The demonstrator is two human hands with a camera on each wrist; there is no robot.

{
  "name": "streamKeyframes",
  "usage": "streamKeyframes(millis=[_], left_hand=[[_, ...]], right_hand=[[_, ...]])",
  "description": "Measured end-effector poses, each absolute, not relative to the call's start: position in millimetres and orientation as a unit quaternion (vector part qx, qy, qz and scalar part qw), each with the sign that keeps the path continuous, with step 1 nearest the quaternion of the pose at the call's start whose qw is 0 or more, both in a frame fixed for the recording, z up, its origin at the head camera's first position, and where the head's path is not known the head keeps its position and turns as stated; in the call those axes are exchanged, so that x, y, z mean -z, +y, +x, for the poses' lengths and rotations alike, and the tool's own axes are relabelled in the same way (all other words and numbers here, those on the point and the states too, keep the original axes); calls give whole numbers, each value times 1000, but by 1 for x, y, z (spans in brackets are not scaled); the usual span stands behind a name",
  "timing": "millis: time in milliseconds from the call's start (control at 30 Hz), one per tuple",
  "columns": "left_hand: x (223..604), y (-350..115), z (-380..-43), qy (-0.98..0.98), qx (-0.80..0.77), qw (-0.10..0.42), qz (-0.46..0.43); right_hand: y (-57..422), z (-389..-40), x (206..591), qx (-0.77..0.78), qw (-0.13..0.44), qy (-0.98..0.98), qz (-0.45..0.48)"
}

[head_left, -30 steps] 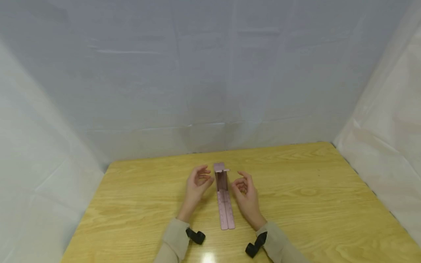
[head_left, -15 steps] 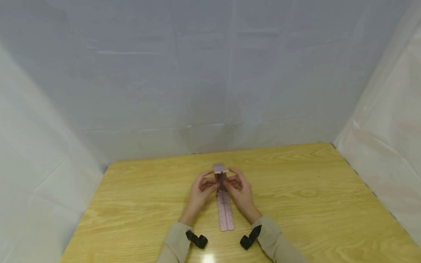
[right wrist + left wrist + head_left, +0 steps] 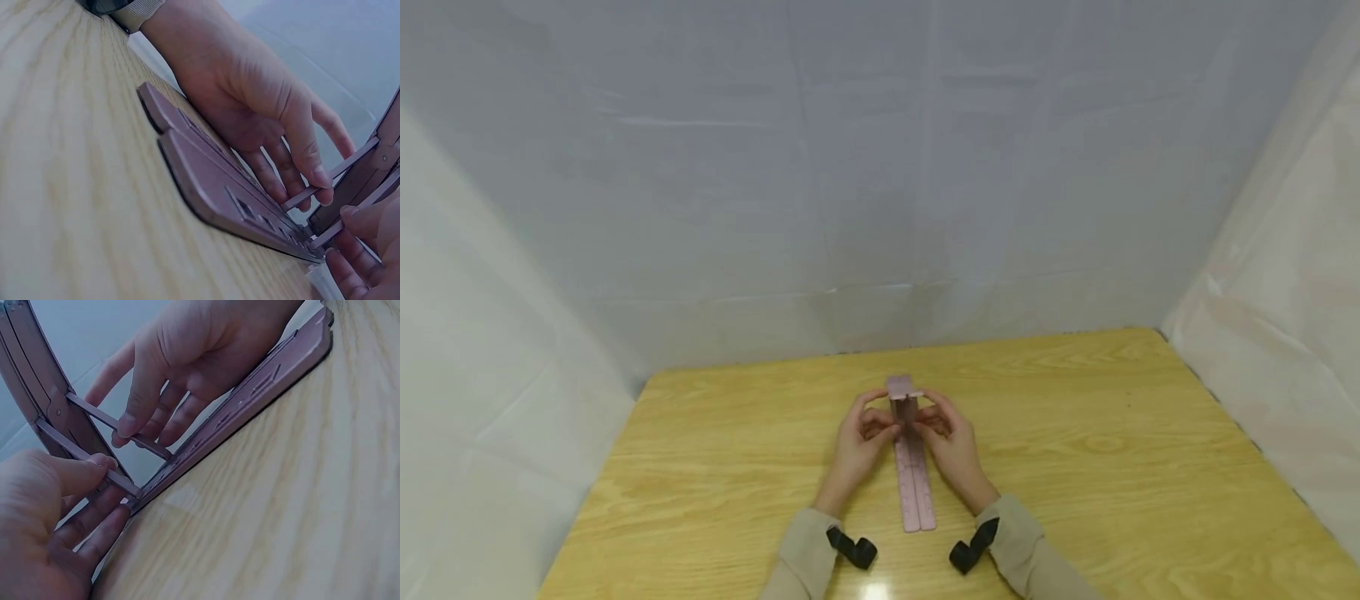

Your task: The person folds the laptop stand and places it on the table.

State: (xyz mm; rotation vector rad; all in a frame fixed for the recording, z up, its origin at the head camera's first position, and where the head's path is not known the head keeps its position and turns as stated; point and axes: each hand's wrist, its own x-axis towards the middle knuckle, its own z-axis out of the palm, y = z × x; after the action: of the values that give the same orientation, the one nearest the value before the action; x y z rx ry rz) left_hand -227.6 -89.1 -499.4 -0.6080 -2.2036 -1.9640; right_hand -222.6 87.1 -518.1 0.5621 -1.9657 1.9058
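A pink folding laptop stand (image 3: 913, 496) stands on the table, its slotted base (image 3: 269, 387) flat and its upper arm (image 3: 31, 369) raised at an angle. Two thin support struts join them. My left hand (image 3: 856, 446) pinches the left strut (image 3: 65, 442) between thumb and fingers. On the other side my right hand (image 3: 953, 446) pinches the right strut (image 3: 97, 412) the same way. In the head view both index fingers reach up beside the stand's top. The struts' lower ends meet the base near its slots; their exact seating is hard to make out.
The wooden table (image 3: 700, 467) carries the stand near its middle. White sheeting (image 3: 880, 208) rises behind the table and along both sides. Black straps (image 3: 853, 550) sit around both sleeved wrists.
Both hands have moved inward from beside the stand and now hold its struts. Over the last half second the thumbs have shifted slightly downward. The stand keeps nearly the same place.
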Motion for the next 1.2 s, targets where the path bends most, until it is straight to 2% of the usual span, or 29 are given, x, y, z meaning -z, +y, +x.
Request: streamKeyframes(millis=[200,533,1200], left_hand=[[498,-85,-227,-724,656,70,-200],[504,-77,-229,-719,660,114,-188],[505,-79,-227,-717,663,107,-187]], right_hand=[[89,-223,517,-679,171,-688,191],[89,-226,513,-702,146,-676,167],[89,-226,516,-710,142,-671,164]])
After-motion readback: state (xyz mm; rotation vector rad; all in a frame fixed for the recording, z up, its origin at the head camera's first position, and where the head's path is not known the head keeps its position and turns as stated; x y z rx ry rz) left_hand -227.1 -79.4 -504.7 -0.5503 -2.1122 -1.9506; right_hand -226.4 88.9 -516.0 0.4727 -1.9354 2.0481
